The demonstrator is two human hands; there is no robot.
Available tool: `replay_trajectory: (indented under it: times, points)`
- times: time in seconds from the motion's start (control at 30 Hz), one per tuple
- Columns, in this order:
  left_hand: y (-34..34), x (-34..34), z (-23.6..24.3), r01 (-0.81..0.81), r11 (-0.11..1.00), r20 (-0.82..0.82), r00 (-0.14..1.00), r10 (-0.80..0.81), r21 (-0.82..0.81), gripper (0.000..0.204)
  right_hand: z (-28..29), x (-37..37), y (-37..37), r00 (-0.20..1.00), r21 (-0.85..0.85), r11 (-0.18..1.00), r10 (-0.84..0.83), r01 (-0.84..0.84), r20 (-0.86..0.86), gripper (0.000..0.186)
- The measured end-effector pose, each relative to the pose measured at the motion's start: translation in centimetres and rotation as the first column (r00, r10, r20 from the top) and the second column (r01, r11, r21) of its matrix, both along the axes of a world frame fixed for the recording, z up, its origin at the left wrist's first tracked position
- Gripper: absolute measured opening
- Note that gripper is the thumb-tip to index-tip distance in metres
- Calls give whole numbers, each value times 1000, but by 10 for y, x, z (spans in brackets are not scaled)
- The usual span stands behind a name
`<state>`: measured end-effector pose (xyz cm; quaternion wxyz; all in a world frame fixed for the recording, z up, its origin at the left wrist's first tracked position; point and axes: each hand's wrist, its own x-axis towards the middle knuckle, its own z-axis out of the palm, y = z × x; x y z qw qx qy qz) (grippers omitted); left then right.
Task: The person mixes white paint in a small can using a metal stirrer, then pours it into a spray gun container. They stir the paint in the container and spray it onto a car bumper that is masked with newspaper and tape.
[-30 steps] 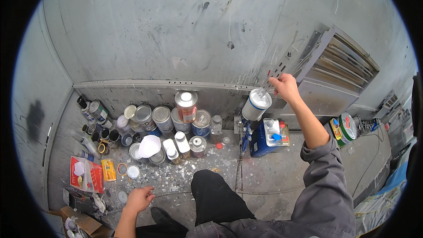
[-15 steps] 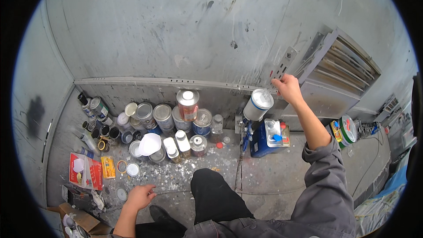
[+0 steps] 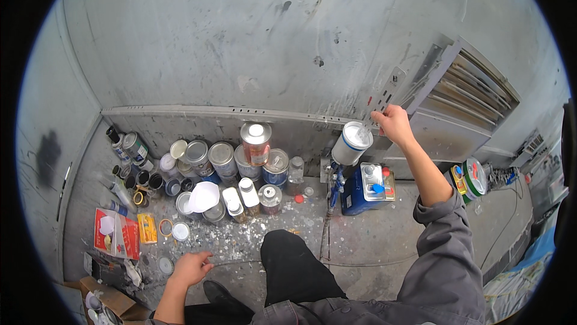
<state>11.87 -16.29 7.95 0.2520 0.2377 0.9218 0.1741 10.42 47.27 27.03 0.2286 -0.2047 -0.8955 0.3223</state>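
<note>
My right hand [image 3: 388,120] pinches a long slotted metal stirring stick [image 3: 390,86] whose lower end is in a white cup [image 3: 350,147] with a blue band and white contents. The cup sits on top of a blue spray gun [image 3: 335,187] on an upright stand. Below my right hand stands a blue rectangular can [image 3: 362,197] with a blue cap. My left hand [image 3: 189,268] hangs low with fingers apart and loosely curled, holding nothing, over the paint-spattered floor [image 3: 234,244].
Several tins and bottles [image 3: 221,162] crowd along the grey wall [image 3: 240,42] at left, with a red box [image 3: 120,241] and yellow pack [image 3: 146,229]. A louvred vent [image 3: 466,87], more cans [image 3: 472,177] and a hose [image 3: 499,235] are at right. My knee [image 3: 288,262] is below.
My right hand and the stick have shifted slightly in the cup, the hand dipping a little since half a second ago. The view has moved slightly; my left hand stays low.
</note>
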Motion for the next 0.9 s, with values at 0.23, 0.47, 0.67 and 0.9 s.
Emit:
replay_trajectory:
  times: [0.23,0.47,0.67,0.9]
  points:
    - [-3,-1,-8,12,1000,4,1000,-12,13,36,2,-8,-2,999,-149,989,-23,17,-38,33]
    - [-3,0,-5,6,1000,-4,1000,-6,12,36,-8,-4,3,999,0,999,-36,36,-11,34]
    - [-5,0,-11,31,999,-60,998,-28,36,36,1,-8,-8,999,-68,997,-42,42,3,36]
    - [-2,0,-8,12,1000,-17,1000,-12,12,37,1,-7,4,996,-24,999,-45,43,-72,36]
